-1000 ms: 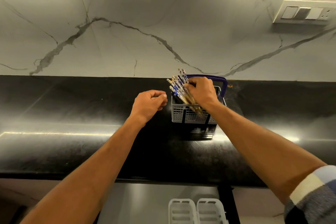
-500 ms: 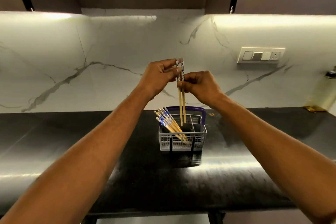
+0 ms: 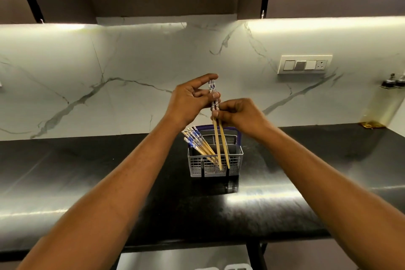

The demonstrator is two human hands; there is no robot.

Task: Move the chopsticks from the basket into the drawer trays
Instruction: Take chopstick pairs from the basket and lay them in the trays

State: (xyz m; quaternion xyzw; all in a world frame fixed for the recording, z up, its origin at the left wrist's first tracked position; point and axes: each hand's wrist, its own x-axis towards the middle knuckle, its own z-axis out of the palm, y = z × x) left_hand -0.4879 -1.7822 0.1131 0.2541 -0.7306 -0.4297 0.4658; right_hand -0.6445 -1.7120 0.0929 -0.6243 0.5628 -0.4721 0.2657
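Observation:
A grey plastic basket point(image 3: 237, 161) with a blue handle stands on the black counter. Several wooden chopsticks with blue-and-white tops point(image 3: 195, 139) lean to the left inside it. Above the basket, both my hands hold a pair of chopsticks point(image 3: 221, 144) upright, tips pointing down in front of the basket. My right hand point(image 3: 238, 114) pinches the pair at mid-length. My left hand point(image 3: 190, 99) touches the patterned tops with thumb and fingers. Only a sliver of the white drawer trays point(image 3: 223, 267) shows at the bottom edge.
The black counter point(image 3: 87, 182) runs the full width, backed by a white marble wall. A switch panel point(image 3: 304, 64) sits on the wall at right. A bottle point(image 3: 385, 103) stands at the far right corner. Dark cabinets hang overhead.
My right hand pulled a pair of chopsticks up out of the basket and my left hand came up to meet their tops. The camera tilted upward, so the drawer trays dropped almost out of view.

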